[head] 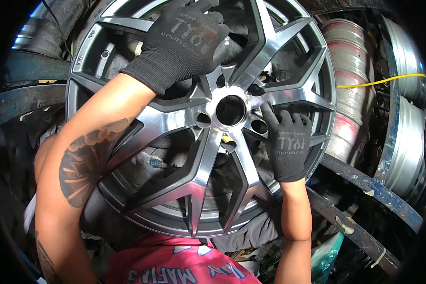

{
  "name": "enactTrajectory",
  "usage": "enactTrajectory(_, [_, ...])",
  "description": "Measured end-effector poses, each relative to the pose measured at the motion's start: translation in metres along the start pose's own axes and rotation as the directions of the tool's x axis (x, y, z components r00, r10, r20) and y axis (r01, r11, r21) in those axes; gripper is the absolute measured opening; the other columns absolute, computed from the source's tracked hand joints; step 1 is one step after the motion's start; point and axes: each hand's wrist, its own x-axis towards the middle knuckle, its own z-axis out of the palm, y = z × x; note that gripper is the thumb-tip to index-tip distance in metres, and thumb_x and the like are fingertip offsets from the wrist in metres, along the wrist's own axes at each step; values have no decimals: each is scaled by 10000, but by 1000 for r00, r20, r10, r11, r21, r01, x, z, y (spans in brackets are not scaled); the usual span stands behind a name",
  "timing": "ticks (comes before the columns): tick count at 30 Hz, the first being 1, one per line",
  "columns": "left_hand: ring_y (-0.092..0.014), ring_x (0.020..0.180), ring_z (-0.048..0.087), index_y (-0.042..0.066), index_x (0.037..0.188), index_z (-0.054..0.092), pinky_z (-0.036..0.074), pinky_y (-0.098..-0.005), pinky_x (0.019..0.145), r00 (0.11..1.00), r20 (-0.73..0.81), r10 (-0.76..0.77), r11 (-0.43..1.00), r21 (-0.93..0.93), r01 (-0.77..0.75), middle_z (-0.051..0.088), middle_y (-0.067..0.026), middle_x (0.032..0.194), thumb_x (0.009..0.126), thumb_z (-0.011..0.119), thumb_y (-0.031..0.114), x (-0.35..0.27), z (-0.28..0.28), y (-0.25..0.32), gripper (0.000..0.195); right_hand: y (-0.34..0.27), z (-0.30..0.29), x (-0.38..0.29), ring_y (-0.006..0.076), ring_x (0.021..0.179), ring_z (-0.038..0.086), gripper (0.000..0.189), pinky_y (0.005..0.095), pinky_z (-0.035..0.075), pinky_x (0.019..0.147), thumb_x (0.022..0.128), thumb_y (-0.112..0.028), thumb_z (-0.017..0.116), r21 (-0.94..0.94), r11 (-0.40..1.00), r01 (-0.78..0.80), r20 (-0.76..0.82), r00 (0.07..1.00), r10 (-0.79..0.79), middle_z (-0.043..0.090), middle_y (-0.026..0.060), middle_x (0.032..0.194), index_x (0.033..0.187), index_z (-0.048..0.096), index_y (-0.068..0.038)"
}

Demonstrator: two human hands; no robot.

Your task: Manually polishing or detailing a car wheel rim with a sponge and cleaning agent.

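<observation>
A large multi-spoke alloy wheel rim (179, 120), with bright machined faces and dark grey recesses, lies face up before me, its near edge at my lap. My left hand (184, 42), in a black knit work glove, is over the upper spokes with its fingers bent. Dark material shows beside its thumb, and whether the hand grips it cannot be told. My right hand (289, 143), gloved alike, rests on the spokes right of the centre bore (230, 110). Its fingers are apart, the index reaching towards a bolt hole (259, 126). A small yellow piece (227, 138) shows at the lower bolt hole.
Stacked bare wheel barrels (346, 88) with red marks stand at the right, and more silver rims (406, 145) lie beyond a blue metal frame (392, 103). A yellow cable (380, 81) crosses there. Green plastic (328, 254) hangs at lower right. A dark cylinder (51, 32) sits upper left.
</observation>
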Motion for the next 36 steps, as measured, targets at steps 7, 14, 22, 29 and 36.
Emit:
enactTrajectory(7, [-225,1353,572,148,1010,755,492,-455,1074,1000,-23,-1,1000,-13,1,716,-8,1174,876,731,304,-1,8,3,207,3,-1,-1,244,932,654,483,448,473,941,822,-170,700,30,1000,4,10,1000,-4,643,50,930,1305,678,-188])
enactTrajectory(14, [-271,1366,566,141,1056,761,463,-464,1089,1000,-3,23,1000,20,-23,719,-24,1212,859,728,297,4,6,1,254,15,-14,-18,227,868,637,338,408,454,819,890,-177,610,39,999,32,-90,996,-28,643,50,885,1211,704,-125])
enactTrajectory(22, [-294,1295,617,156,994,783,481,-473,1050,996,-80,49,998,30,-46,753,-21,1141,863,727,282,-2,3,1,190,67,-13,-37,336,883,654,415,467,502,813,838,-110,734,458,886,75,-327,941,89,674,108,895,1251,715,-149])
enactTrajectory(29, [-290,1315,598,166,1016,782,469,-461,1053,994,-73,78,996,48,-75,750,-12,1144,872,714,308,1,4,2,213,80,-18,-64,404,960,679,322,504,517,839,862,-68,707,720,693,17,-321,894,312,723,187,984,1184,729,-77])
enactTrajectory(36, [-320,1304,602,142,1069,781,438,-472,1117,996,10,86,980,-182,-83,759,-47,1142,931,718,250,9,-15,14,187,71,-10,-54,384,964,688,276,508,512,854,817,-125,716,678,735,15,-389,855,342,702,168,985,1068,607,-86])
